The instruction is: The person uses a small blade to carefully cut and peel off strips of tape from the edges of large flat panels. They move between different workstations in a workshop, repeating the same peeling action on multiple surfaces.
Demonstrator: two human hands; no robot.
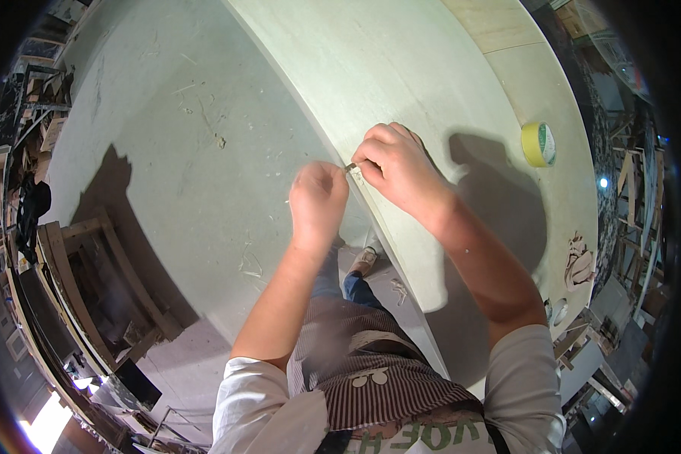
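Both hands meet at the left edge of a long pale panel (pixel 431 83). My right hand (pixel 396 163) rests over that edge, its fingertips pinched on a small dark, flat piece (pixel 349 167), too small to name. Close beside it, just off the edge, my left hand (pixel 315 198) has curled fingers and is smeared by motion. Its fingertips are near the other end of the small piece; what they grip, if anything, is hidden. A narrow lighter strip runs along the panel edge below the hands.
On the panel's right side stands a yellow tape roll (pixel 537 144), with a crumpled cloth (pixel 579 261) nearer me. A large grey surface (pixel 181 106) with scattered scraps extends to the left. A wooden frame (pixel 121 265) stands at the lower left. My shoe (pixel 365 259) shows below the panel edge.
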